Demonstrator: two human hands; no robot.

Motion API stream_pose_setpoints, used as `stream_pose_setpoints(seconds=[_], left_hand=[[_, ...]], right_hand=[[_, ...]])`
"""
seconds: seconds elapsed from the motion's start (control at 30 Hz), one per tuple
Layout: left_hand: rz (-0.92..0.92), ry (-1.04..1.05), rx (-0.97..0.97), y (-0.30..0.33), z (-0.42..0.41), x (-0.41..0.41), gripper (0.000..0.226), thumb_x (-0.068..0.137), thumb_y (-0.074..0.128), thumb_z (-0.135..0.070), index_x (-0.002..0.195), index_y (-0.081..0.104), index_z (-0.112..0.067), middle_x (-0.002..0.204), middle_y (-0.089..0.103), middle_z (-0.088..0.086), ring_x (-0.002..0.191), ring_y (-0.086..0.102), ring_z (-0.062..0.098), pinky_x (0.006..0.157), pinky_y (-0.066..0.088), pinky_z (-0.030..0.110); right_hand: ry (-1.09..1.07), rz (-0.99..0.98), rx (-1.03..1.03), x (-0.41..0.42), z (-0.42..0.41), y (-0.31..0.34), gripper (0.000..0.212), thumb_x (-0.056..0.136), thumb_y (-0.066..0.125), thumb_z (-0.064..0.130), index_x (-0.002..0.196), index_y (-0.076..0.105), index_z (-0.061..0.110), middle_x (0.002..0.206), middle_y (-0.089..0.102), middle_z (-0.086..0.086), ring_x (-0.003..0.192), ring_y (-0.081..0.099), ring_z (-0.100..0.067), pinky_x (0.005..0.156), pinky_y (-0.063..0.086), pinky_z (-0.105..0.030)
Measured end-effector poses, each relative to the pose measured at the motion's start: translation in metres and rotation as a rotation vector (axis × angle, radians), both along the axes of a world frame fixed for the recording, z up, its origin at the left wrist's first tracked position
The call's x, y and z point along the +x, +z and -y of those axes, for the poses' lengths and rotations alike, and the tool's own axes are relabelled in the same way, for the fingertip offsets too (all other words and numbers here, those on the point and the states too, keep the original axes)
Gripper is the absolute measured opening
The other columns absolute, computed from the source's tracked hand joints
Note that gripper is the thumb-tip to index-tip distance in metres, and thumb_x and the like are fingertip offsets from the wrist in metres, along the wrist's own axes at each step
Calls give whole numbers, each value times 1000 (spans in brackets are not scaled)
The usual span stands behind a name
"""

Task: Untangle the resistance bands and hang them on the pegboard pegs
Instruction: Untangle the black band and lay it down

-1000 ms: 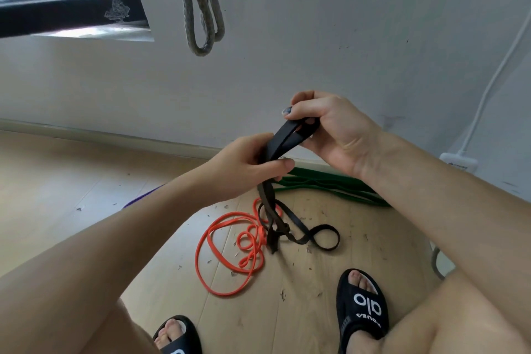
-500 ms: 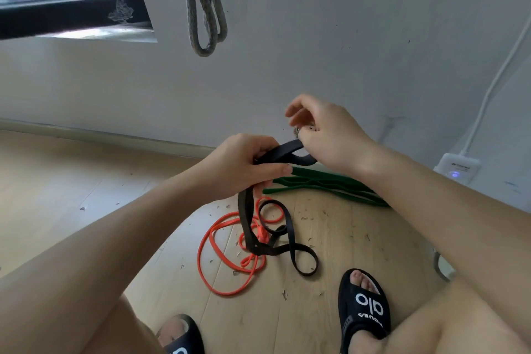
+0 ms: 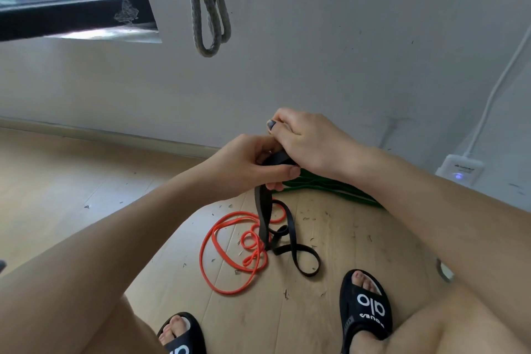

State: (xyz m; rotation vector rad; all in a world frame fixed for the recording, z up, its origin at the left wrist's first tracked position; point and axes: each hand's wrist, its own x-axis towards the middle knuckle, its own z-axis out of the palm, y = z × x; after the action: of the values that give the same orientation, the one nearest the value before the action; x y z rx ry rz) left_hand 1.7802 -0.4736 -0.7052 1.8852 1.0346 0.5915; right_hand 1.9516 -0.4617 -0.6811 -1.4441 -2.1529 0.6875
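A pale wooden plank floor littered with small chips carries the tangle: a flat green rubber resistance band lies folded against the white wall, a thin orange rubber resistance band sprawls in loose coils near the person's black slide sandals, and a flat black rubber resistance band rises from the floor into both hands, its lower loops crossing the orange coils. A grey braided loop already hangs on the wall above; its peg is out of frame. The left hand has its grip curled around the black band's upper end, thumb pressed across it, while the right hand pinches the same fold from above. To work this step cleanly, the hands would likely do best to feed the band up section by section, keeping it flat and lifting slowly so the trailing loops slide free of the orange band rather than drag it along.
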Motion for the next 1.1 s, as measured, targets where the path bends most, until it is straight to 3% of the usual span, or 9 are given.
stream_pose_setpoints(seconds=[0.07, 0.17, 0.3, 0.4, 0.57, 0.7, 0.8, 0.93, 1.1], left_hand=[[-74, -8, -20, -1, -3, -6, 41, 83, 77, -49, 100, 70, -12, 86, 74, 14, 86, 72, 39, 89, 56, 62], [-103, -19, -31, -1, -4, -12, 28, 90, 74, -41, 98, 66, -16, 83, 74, 11, 86, 67, 42, 81, 55, 53], [-188, -54, -3, -5, -4, -14, 14, 95, 68, -37, 100, 63, -25, 78, 68, -15, 74, 66, 5, 72, 54, 25], [-238, -38, 51, -7, -4, -14, 7, 99, 65, -32, 101, 61, -27, 85, 69, -5, 80, 68, 12, 76, 59, 34], [-34, -58, -8, 4, 3, -17, 14, 98, 66, -19, 110, 66, -11, 93, 76, 2, 89, 73, 23, 85, 60, 34], [-40, -59, -30, 5, 5, -19, 29, 89, 71, -35, 110, 68, -15, 89, 72, 10, 89, 70, 33, 85, 58, 48], [-106, -74, -28, 2, 6, -17, 21, 94, 68, -37, 104, 66, -19, 81, 68, 5, 78, 68, 23, 73, 55, 37], [-98, -26, -68, 6, 7, -17, 34, 102, 50, -46, 90, 65, -18, 75, 61, -1, 74, 59, 17, 83, 51, 43], [-30, 25, -98, 11, 13, -11, 35, 112, 34, -26, 92, 58, -11, 73, 48, 0, 64, 44, 9, 66, 40, 19]], right_hand=[[-20, 15, 46, 5, -2, 5, 26, 107, 47, 37, 96, 62, 18, 65, 57, 3, 57, 52, -14, 56, 40, -32], [-64, -102, 86, 15, -7, 12, 14, 102, 58, 34, 93, 60, 24, 56, 56, -1, 48, 46, -14, 56, 42, -33], [-180, -256, 121, 28, -12, 16, 12, 99, 64, 33, 93, 60, 24, 66, 72, -10, 52, 56, -14, 60, 49, -35], [-224, -245, 104, 36, -16, 13, 14, 99, 64, 33, 94, 61, 21, 60, 70, 1, 45, 55, -4, 56, 47, -27], [-265, -265, 88, 41, -18, 10, 20, 99, 65, 32, 96, 62, 13, 49, 62, 6, 40, 53, 0, 43, 38, -11], [-267, -300, 78, 42, -16, 13, 20, 100, 66, 28, 97, 62, 9, 57, 59, 2, 38, 50, 1, 40, 37, -11], [-294, -307, 76, 45, -18, 15, 21, 98, 67, 30, 96, 63, 9, 59, 58, 0, 35, 47, -1, 38, 36, -13], [-334, -289, 90, 55, -22, 13, 19, 98, 67, 31, 95, 61, 13, 61, 60, -2, 36, 49, -5, 41, 38, -18], [-282, -57, -23, 61, -27, -1, 12, 100, 61, 28, 95, 60, 17, 66, 66, -2, 40, 54, -3, 41, 41, -21]])
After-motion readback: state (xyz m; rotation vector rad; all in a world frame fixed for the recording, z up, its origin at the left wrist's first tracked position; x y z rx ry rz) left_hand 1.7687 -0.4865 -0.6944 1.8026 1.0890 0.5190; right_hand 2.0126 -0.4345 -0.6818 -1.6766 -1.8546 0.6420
